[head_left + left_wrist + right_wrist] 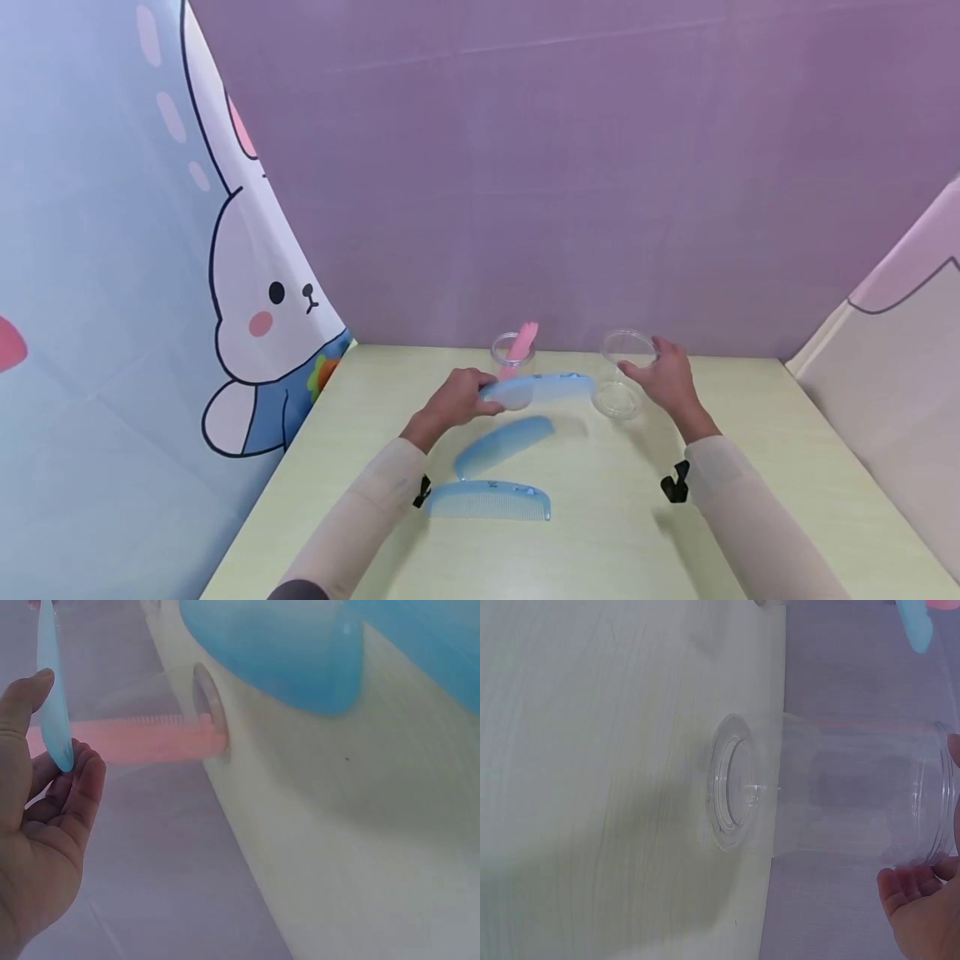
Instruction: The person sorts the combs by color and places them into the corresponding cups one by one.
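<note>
A light blue comb [543, 387] is pinched by one end in my left hand [459, 396], held above the table; the left wrist view shows the comb [54, 697] edge-on between thumb and fingertips. My right hand [666, 375] grips the rim of a clear, empty-looking jar [628, 343]. That jar [840, 787] stands upright on the table in the right wrist view. Left of it, behind the held comb, another clear jar [504, 350] contains a pink comb [523, 340]. Two more blue combs, one slanted [501, 446] and one level [487, 500], lie nearer on the table.
The pale table [592, 542] ends at a purple backdrop [600, 183]. A curtain with a rabbit print [255, 317] hangs on the left, and a pale printed cloth [892, 358] borders the right side.
</note>
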The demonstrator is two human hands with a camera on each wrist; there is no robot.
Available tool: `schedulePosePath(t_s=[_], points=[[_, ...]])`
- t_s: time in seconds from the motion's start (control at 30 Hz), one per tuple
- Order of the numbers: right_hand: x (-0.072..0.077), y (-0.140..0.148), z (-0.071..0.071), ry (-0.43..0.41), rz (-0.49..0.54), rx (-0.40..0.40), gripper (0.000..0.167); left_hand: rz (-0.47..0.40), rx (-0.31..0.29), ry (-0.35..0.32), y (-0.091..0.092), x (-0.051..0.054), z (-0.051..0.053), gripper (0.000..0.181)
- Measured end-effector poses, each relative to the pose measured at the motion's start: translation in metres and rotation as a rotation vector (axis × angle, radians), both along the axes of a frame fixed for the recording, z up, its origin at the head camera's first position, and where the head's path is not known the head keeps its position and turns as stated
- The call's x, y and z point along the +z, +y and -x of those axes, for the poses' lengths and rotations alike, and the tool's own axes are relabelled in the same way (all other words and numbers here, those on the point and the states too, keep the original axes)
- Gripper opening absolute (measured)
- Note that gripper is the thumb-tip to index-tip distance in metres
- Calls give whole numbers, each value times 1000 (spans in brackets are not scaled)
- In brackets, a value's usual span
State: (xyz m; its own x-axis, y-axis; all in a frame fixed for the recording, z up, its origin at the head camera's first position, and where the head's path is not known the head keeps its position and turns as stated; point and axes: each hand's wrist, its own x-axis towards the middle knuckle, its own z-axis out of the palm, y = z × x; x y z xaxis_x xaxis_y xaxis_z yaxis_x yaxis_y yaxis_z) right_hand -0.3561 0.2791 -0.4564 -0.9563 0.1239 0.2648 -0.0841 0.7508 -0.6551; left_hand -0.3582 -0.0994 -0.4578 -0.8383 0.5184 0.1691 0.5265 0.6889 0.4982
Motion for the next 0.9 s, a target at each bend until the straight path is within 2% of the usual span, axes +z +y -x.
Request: schedulePosePath(t_s=[0.23,0.5,0.7,0.9], points=[[1,0,1,4,-17,3,92,-14,74,15,10,8,-1,48],[0,2,2,19,-25,6,91,-54,93,56,31,16,0,50],[-1,5,3,-2,-30,20,93,-44,122,95,52,24,0,50],[-1,5,2,-9,-32,27,95,-65,165,73,70,32,-1,53]])
